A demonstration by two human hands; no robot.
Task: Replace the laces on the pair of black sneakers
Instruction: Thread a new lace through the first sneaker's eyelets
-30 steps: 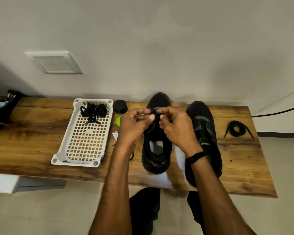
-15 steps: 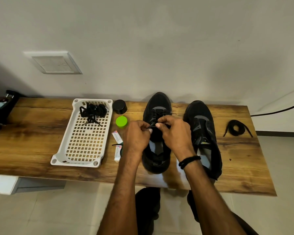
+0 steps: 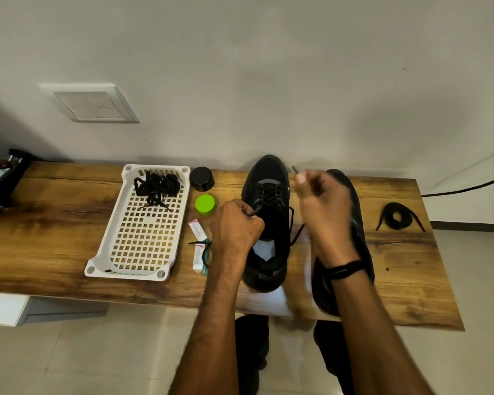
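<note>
Two black sneakers stand toe-away on the wooden table (image 3: 54, 223). The left sneaker (image 3: 268, 201) has a black lace (image 3: 293, 223) crossed through its upper eyelets. My left hand (image 3: 236, 226) pinches the sneaker's left eyelet edge. My right hand (image 3: 322, 206), blurred by motion, is raised and pinches the lace's end, whose tip sticks up by the toe; the lace runs slack down beside the shoe. The right sneaker (image 3: 362, 240) is mostly hidden behind my right hand and wrist. A coiled black lace (image 3: 397, 216) lies at the table's right.
A white perforated tray (image 3: 143, 243) at the left holds a tangle of black laces (image 3: 156, 186). Between tray and shoe are a black cap (image 3: 201, 178), a green cap (image 3: 205, 204) and two small tubes (image 3: 198, 240). A black cable (image 3: 468, 188) runs off right.
My hands have parted. The right hand has swung up and right, drawing the lace end out of the eyelets, while the left hand stays low at the shoe's left side.
</note>
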